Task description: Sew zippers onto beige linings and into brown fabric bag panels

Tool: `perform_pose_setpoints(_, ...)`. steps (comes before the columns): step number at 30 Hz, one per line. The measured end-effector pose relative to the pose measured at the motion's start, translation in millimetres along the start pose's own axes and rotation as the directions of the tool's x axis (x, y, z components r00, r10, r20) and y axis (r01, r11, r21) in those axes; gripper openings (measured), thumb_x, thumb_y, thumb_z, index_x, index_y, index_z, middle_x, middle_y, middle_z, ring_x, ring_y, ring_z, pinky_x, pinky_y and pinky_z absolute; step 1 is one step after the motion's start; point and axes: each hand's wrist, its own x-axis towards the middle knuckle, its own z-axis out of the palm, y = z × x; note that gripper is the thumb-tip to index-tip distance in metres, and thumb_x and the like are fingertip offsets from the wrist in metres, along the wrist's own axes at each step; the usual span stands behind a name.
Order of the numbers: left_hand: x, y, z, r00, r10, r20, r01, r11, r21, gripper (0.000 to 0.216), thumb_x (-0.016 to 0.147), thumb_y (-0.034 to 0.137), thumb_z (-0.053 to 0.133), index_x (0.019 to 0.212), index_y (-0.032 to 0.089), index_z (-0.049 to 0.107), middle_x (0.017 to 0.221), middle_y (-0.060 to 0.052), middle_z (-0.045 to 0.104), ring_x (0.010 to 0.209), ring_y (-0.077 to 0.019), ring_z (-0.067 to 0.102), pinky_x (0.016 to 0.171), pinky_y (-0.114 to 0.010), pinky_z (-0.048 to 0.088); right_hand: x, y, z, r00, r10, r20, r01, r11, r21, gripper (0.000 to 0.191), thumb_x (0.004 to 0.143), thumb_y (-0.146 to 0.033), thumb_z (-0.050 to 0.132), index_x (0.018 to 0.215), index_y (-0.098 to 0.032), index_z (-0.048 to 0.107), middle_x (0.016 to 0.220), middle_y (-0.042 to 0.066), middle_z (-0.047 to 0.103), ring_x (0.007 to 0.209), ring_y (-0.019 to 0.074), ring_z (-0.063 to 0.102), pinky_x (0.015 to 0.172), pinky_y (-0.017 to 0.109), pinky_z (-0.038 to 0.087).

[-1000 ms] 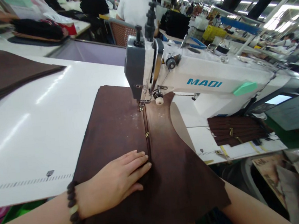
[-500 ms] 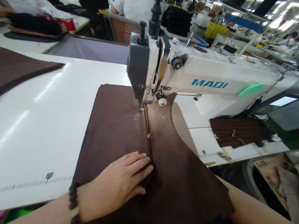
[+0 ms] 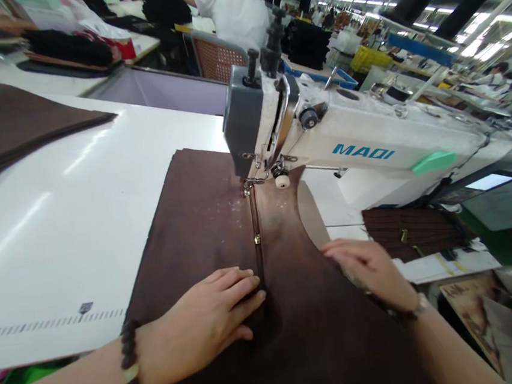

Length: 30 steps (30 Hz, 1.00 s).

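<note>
Both hands rest flat, fingers together, on the brown fabric (image 3: 204, 221). Its zipper (image 3: 256, 234) runs near-to-far toward the sewing machine (image 3: 350, 140); the left hand (image 3: 205, 323) touches it, while the right hand (image 3: 372, 271) sits further right.

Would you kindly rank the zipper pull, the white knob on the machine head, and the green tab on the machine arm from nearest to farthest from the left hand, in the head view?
From the left hand:
1. Zipper pull, just ahead of the fingertips on the brown fabric.
2. White knob, farther ahead, under the machine head.
3. Green tab, far to the right on the machine arm.
</note>
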Motion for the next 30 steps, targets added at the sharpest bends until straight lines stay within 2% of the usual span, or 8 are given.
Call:
perform_pose_setpoints(2, 0.3, -0.3, -0.9, 1.000, -0.003, -0.003, 0.003, 1.000, 0.005, 0.036, 0.092, 0.042, 0.049, 0.119, 0.019, 0.058, 0.117, -0.005, 0.060, 0.107, -0.0206, 0.053, 0.095, -0.032, 0.041, 6.2, -3.2, -9.2, 0.984, 0.021, -0.179, -0.033, 0.997, -0.067, 0.028, 0.094, -0.031, 0.046, 0.081, -0.017, 0.066, 0.084, 0.002, 0.068, 0.079, 0.0121, 0.064, 0.073, 0.022, 0.053)
perform_pose_setpoints(4, 0.9, -0.1, -2.6, 1.000, 0.002, -0.001, -0.002, 1.000, 0.016, 0.036, 0.091, 0.041, 0.050, 0.119, 0.019, 0.058, 0.118, -0.004, 0.060, 0.107, -0.0204, 0.053, 0.095, -0.032, 0.041, 15.7, -16.6, -7.7, 0.976, -0.081, -0.200, 0.051, 0.987, -0.151, 0.021, 0.093, -0.025, 0.046, 0.089, -0.017, 0.066, 0.094, 0.004, 0.068, 0.089, 0.0128, 0.064, 0.081, 0.024, 0.052)
perform_pose_setpoints(7, 1.5, 0.7, -4.7, 1.000, 0.002, 0.010, -0.003, 0.999, 0.035, 0.036, 0.090, 0.040, 0.053, 0.119, 0.020, 0.059, 0.116, -0.004, 0.061, 0.106, -0.0207, 0.054, 0.094, -0.032, 0.043, 38.0, -42.6, 18.3, 0.937, -0.312, 0.156, 0.338, 0.921, -0.191, 0.029, 0.093, -0.019, 0.042, 0.116, -0.014, 0.060, 0.121, 0.008, 0.059, 0.115, 0.0161, 0.054, 0.100, 0.032, 0.046)
perform_pose_setpoints(9, 1.5, 1.5, -5.2, 1.000, -0.008, 0.007, 0.007, 0.999, 0.039, 0.035, 0.090, 0.040, 0.053, 0.118, 0.020, 0.060, 0.116, -0.004, 0.061, 0.106, -0.0210, 0.054, 0.093, -0.033, 0.043, 57.4, -52.1, 43.7, 0.905, -0.337, 0.258, 0.397, 0.888, -0.231, 0.035, 0.093, -0.016, 0.038, 0.124, -0.012, 0.055, 0.130, 0.009, 0.052, 0.123, 0.0175, 0.047, 0.107, 0.035, 0.041)
perform_pose_setpoints(12, 1.5, 2.3, -5.4, 1.000, -0.009, 0.009, 0.009, 0.999, 0.030, 0.036, 0.092, 0.041, 0.049, 0.119, 0.021, 0.059, 0.117, -0.004, 0.062, 0.107, -0.0212, 0.055, 0.093, -0.033, 0.044, 83.2, -49.1, 76.5, 0.908, -0.277, 0.315, 0.373, 0.876, -0.305, 0.038, 0.092, -0.016, 0.042, 0.128, -0.009, 0.052, 0.135, 0.010, 0.048, 0.128, 0.0197, 0.042, 0.111, 0.036, 0.036)
perform_pose_setpoints(16, 2.7, 3.4, -7.7, 1.000, -0.011, 0.006, 0.010, 0.999, 0.043, 0.035, 0.093, 0.042, 0.047, 0.118, 0.021, 0.060, 0.117, -0.004, 0.062, 0.108, -0.0210, 0.056, 0.095, -0.034, 0.044, 93.6, -35.4, 97.6, 0.937, -0.161, 0.311, 0.279, 0.879, -0.386, 0.040, 0.093, -0.020, 0.044, 0.131, -0.008, 0.049, 0.138, 0.013, 0.044, 0.129, 0.0216, 0.040, 0.110, 0.041, 0.034)
perform_pose_setpoints(22, 2.7, 6.4, -12.0, 0.999, -0.032, -0.013, 0.032, 0.997, 0.065, 0.033, 0.093, 0.042, 0.047, 0.116, 0.023, 0.061, 0.118, -0.004, 0.063, 0.111, -0.0209, 0.057, 0.098, -0.035, 0.045, 88.7, -32.0, 101.3, 0.945, -0.145, 0.294, 0.260, 0.878, -0.403, 0.040, 0.094, -0.023, 0.042, 0.131, -0.008, 0.049, 0.139, 0.011, 0.043, 0.129, 0.0200, 0.039, 0.111, 0.041, 0.032)
perform_pose_setpoints(30, 1.5, 7.3, -10.2, 0.998, -0.037, 0.055, 0.033, 0.997, 0.072, 0.037, 0.093, 0.043, 0.046, 0.121, 0.023, 0.058, 0.122, -0.006, 0.062, 0.115, -0.0210, 0.056, 0.102, -0.035, 0.043, 93.0, -34.0, 98.6, 0.941, -0.140, 0.307, 0.257, 0.888, -0.382, 0.040, 0.093, -0.022, 0.043, 0.131, -0.007, 0.050, 0.137, 0.013, 0.045, 0.129, 0.0201, 0.039, 0.111, 0.041, 0.032)
